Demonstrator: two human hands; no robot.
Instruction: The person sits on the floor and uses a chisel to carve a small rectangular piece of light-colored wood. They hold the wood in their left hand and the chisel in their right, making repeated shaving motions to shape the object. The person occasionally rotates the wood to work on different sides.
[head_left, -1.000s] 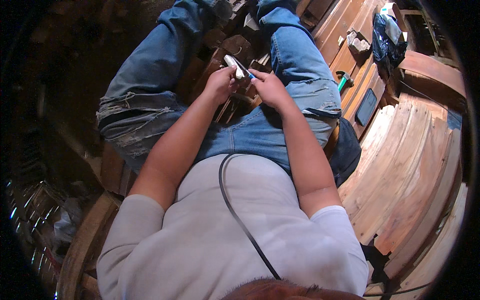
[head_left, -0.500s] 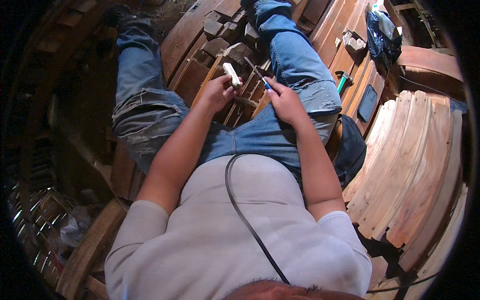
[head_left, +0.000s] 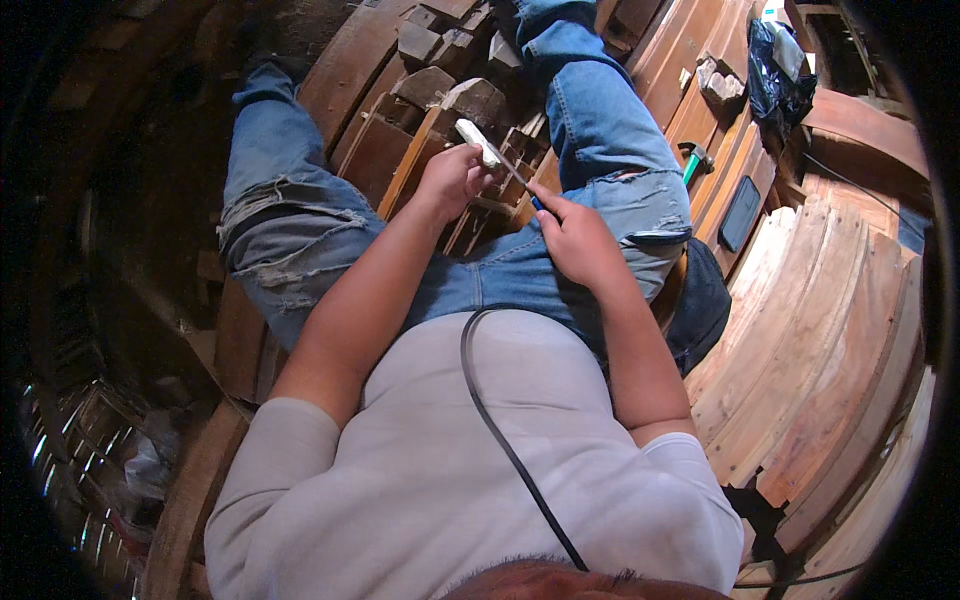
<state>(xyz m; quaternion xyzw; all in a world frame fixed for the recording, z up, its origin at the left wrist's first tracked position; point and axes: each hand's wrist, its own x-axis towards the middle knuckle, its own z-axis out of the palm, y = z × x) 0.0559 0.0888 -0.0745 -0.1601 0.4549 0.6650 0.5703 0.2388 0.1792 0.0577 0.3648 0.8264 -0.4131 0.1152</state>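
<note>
— So what've you got in each hand?

— Your left hand (head_left: 452, 180) is closed around a small pale block (head_left: 477, 143) above the wood scraps (head_left: 440, 100) between your knees; your right hand (head_left: 572, 235) pinches a thin blue-handled tool (head_left: 520, 180) (tip touching the block).

a dark flat phone screen (head_left: 741, 213) lies on planks beside a black bag (head_left: 775, 85).
</note>
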